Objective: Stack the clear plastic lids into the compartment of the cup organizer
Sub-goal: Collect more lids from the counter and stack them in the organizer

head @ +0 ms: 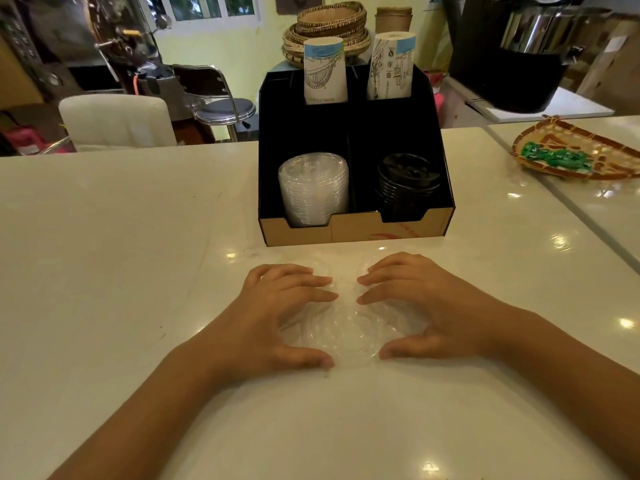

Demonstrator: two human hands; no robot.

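Clear plastic lids [349, 327] lie in a loose, flat pile on the white counter in front of me. My left hand [277, 317] cups the pile's left side and my right hand [426, 306] its right side, fingers curved over the lids and thumbs at the near edge. Just beyond stands the black cup organizer [353, 226]. Its front left compartment holds a stack of clear lids [313, 188]. The front right compartment holds black lids [405, 181].
Two stacks of printed paper cups [325, 71] stand in the organizer's rear compartments. A woven tray [575, 150] with green items lies on the counter at the right. Woven baskets [329, 26], a white chair [114, 119] and a stool sit behind the counter.
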